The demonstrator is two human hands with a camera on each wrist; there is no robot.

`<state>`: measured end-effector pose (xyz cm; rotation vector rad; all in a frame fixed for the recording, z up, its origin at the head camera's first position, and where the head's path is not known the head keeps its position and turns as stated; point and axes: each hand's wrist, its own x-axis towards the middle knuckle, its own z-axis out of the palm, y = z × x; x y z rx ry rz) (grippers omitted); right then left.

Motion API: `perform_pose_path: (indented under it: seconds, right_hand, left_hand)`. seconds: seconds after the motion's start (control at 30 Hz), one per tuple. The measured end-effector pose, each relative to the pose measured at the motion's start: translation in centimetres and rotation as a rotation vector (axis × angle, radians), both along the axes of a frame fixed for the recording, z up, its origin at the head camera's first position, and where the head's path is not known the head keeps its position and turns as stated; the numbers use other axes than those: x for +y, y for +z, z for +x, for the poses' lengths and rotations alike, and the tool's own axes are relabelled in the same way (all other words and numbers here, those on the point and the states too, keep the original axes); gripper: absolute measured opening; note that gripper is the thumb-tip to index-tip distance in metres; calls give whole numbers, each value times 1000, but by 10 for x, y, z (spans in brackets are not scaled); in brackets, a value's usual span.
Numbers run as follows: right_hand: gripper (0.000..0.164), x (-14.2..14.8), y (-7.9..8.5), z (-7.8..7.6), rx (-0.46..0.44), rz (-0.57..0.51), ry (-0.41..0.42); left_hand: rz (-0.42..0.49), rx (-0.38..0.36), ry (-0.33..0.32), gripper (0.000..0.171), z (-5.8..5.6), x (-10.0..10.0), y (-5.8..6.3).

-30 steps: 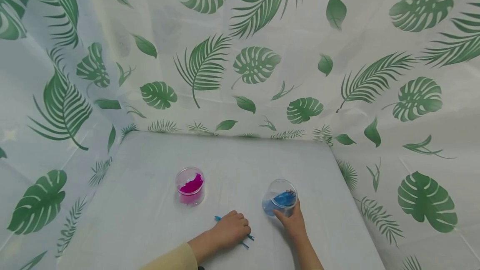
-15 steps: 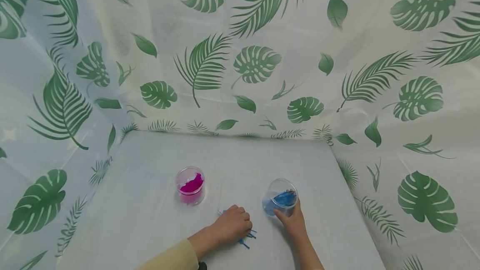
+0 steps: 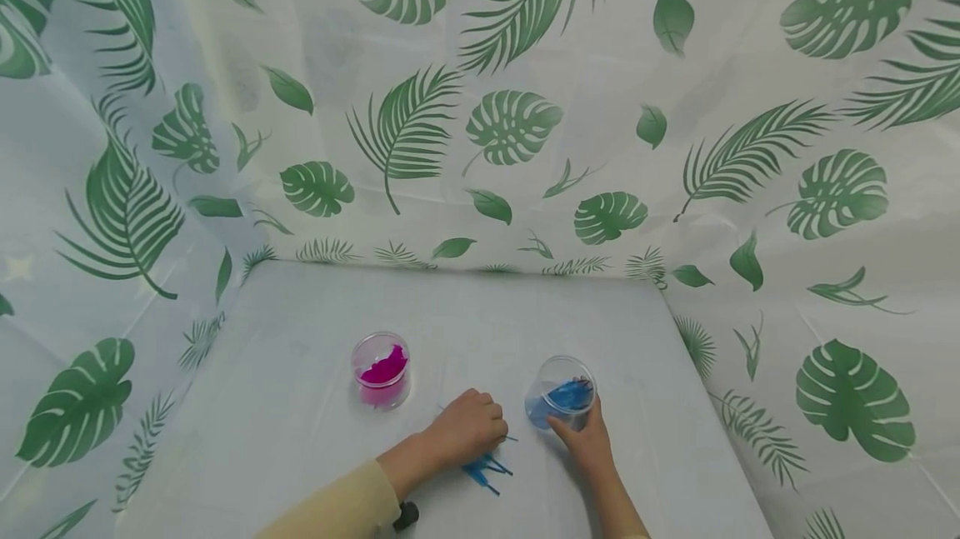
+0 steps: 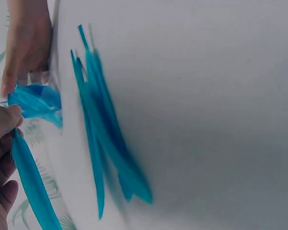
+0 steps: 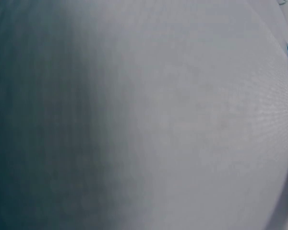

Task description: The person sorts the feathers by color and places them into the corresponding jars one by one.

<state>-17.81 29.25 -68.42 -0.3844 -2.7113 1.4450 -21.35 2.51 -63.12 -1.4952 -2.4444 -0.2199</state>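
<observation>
My left hand [image 3: 467, 427] pinches the shaft of one blue feather [image 4: 31, 175] between thumb and fingertips, and the feather hangs down past the curled fingers in the left wrist view. Beneath that hand, several more blue feathers [image 4: 104, 115] lie in a loose bunch on the white table [image 3: 300, 456]. On the right, my right hand [image 3: 588, 446] grips a clear plastic cup [image 3: 542, 416] by its side, thumb at the front. Blue feathers [image 3: 570, 396] fill part of this cup, their shaft tips near the rim.
A second clear cup [image 3: 355, 371] with bright pink feathers [image 3: 386, 366] stands to the left, beyond the left hand. Leaf-printed white sheeting [image 3: 510, 127] walls the table at the back and both sides. A dark band [image 3: 406, 516] shows at the left wrist.
My left hand has risen slightly away from the loose pile, drawing one blue feather off it and uncovering more of the others. The right hand and both cups stay in place.
</observation>
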Motion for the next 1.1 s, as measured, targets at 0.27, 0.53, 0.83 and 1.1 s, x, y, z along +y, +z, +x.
perform_pose_path:
  seconds: [0.27,0.53,0.83,1.1]
  right_hand:
    - [108,0,1,1,5,11,3]
    - [109,1,1,2,13,10,5]
    - [107,-1,4,3,13,-11,6]
    - [108,-1,7,3,-9,-4,-8]
  left_hand:
    - [-35,1,27,8,-8,3,20]
    - [-21,53,50,7,-21,6,44]
    - [96,69,56,12,-39,17,76]
    - [211,28,17,13,-53,33,96]
